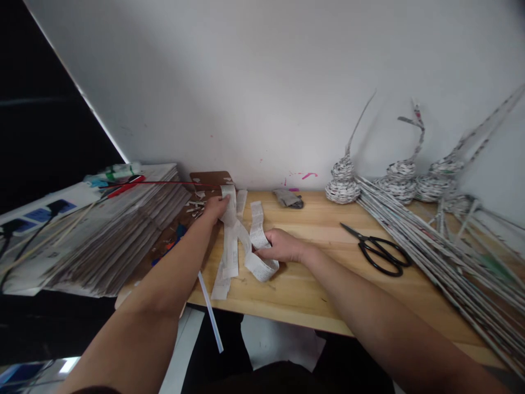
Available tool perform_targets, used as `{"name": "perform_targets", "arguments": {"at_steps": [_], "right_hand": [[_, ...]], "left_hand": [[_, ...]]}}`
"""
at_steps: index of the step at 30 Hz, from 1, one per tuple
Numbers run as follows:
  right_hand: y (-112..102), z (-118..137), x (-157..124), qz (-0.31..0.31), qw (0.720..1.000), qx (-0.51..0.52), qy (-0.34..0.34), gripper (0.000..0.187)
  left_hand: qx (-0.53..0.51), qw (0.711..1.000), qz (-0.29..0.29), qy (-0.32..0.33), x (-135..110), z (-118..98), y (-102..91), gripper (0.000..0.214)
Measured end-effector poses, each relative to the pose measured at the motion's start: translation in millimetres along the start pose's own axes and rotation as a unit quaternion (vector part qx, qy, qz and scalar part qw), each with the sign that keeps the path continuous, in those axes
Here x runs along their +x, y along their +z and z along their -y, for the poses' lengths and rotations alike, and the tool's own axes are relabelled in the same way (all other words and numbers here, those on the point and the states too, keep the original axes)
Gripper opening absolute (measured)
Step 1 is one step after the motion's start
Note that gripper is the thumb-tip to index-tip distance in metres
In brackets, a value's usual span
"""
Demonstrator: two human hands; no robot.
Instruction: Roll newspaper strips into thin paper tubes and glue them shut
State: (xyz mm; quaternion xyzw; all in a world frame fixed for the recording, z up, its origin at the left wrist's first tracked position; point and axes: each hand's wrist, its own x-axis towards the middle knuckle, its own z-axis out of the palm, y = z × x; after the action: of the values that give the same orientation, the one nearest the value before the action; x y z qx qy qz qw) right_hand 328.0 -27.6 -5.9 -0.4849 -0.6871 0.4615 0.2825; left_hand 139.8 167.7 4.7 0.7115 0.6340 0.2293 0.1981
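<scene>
One paper strip (pixel 230 256) is pinched in your left hand (pixel 216 208), a curled strip (pixel 263 268) in your right hand (pixel 284 245). Looks like separating; next pull probably wants gentleness.

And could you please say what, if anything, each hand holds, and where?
The right hand holds a curled paper strip at its looped stretch. The left hand touches paper strips near their far end; its grip is unclear.

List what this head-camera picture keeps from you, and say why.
Head view: some fingers of the right hand, hidden by itself and the curled paper strip.
Head view: the strip's print, too small and blurred.
Head view: near ends of the paper sticks, cut off at the right edge.
</scene>
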Motion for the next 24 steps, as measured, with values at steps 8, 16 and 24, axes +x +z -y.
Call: {"name": "perform_targets", "arguments": {"at_steps": [8,16,24], "right_hand": [[-0.1,0.6,0.7,0.007,1.0,0.02,0.003,0.023],[1.3,-2.4,1.3,-0.007,1.0,-0.004,-0.008,0.02],[0.9,-0.9,0.9,-0.009,1.0,-0.007,-0.002,0.021]], "left_hand": [[0.015,0.995,0.093,0.015,2.2,-11.7,-13.6,0.029],[0.051,0.998,0.021,-0.002,5.2,-6.8,0.7,0.028],[-0.008,0.997,-0.073,0.009,-6.3,-28.8,-19.2,0.051]]}}
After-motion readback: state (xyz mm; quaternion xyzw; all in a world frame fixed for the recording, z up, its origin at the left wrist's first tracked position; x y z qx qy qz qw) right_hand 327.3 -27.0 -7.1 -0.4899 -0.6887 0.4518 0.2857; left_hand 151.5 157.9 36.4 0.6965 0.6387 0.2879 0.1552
